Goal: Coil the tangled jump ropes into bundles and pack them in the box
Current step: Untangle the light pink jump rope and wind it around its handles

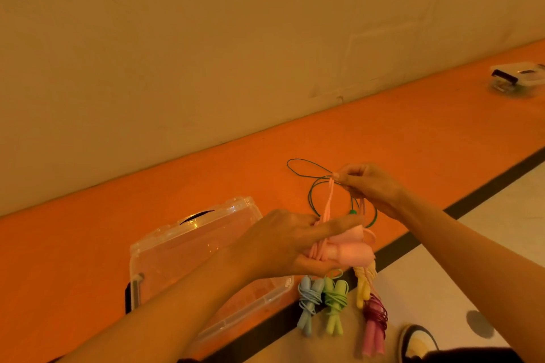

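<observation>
My left hand point(290, 240) grips the pink jump rope point(351, 250) by its two handles and gathered loops, index finger stretched out. My right hand point(370, 186) pinches the pink cord's free end up and to the right of the bundle. A thin dark green rope point(306, 174) lies loose on the orange floor behind the hands. The clear plastic box point(188, 247) stands open at lower left. Coiled bundles lie in a row below my hands: blue point(308, 302), green point(334, 300), yellow point(365, 283) and maroon with pink handles point(374, 324).
A wall runs along the far side of the orange floor strip. A black border point(460, 206) separates orange from pale flooring at right. A second clear container point(516, 79) sits far away at top right. A shoe point(417, 340) shows at the bottom.
</observation>
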Tool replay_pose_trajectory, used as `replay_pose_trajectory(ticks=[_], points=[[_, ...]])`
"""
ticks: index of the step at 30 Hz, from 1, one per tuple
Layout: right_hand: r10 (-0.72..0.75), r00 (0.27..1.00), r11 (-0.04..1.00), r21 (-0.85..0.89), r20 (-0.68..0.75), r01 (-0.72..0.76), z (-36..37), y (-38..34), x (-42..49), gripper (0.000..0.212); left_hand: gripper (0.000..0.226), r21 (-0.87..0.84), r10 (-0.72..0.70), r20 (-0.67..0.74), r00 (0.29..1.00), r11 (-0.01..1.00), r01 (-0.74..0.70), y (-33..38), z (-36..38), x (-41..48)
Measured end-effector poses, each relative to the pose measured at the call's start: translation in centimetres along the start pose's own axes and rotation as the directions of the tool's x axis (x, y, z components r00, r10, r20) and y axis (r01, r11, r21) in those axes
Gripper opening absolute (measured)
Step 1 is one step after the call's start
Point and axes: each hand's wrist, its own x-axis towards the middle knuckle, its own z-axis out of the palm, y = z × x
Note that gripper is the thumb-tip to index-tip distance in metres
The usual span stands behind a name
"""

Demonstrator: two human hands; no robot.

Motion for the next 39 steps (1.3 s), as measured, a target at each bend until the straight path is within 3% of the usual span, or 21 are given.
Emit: replay_pose_trajectory(ticks=[3,6,10,14,17,21,25,31,35,39], points=[[-0.017,0.998,0.998,0.063,0.055,0.014,-1.2,1.1,-0.1,0.028,0.072,-0.012,0.001,-0.02,1.0,1.0,-0.002,-0.6,-0.5,-0.3],[-0.035,0.996,0.995,0.101,0.087,0.027,-2.0,2.1,0.0,0.049,0.073,-0.069,-0.002,-0.026,1.0,0.998,0.0,-0.7,-0.6,-0.7],[-0.028,0.991,0.997,0.081,0.129,0.018,-1.9,3.1,-0.5,0.052,0.075,-0.279,-0.171,-0.043,0.984,0.948,0.152,-1.0,-0.3,-0.6],[-0.046,0.996,0.993,0.109,0.075,0.037,-1.3,3.1,-1.1,0.013,0.077,-0.64,-0.486,-0.002,0.874,0.672,0.372,-1.9,-0.7,-0.3],[-0.057,0.996,0.995,0.082,0.075,0.051,-0.7,2.9,-1.9,0.012,0.066,-0.813,-0.596,-0.085,0.799,0.505,0.289,-2.0,-1.3,0.5],[-0.046,0.988,0.998,-0.029,0.148,0.051,1.2,3.0,-3.6,0.011,0.059,-0.912,-0.697,-0.073,0.714,0.336,0.235,-2.5,-1.6,1.1],[-0.08,0.975,0.984,-0.142,0.206,0.111,3.2,2.1,-5.2,0.009,0.054,-0.899,-0.764,-0.095,0.638,0.341,0.274,-3.6,-1.3,1.2],[-0.222,0.944,0.922,-0.262,0.246,0.285,5.9,-0.7,-7.5,0.006,0.061,-0.749,-0.802,-0.148,0.579,0.473,0.464,-5.9,0.3,0.6],[-0.416,0.843,0.709,-0.459,0.341,0.536,7.1,-2.4,-8.3,0.009,0.065,-0.651,-0.799,-0.111,0.591,0.507,0.565,-5.7,0.8,0.7],[-0.486,0.767,0.55,-0.535,0.42,0.641,7.2,-3.4,-8.3,0.013,0.056,-0.538,-0.763,-0.023,0.646,0.554,0.635,-5.4,1.2,0.7]])
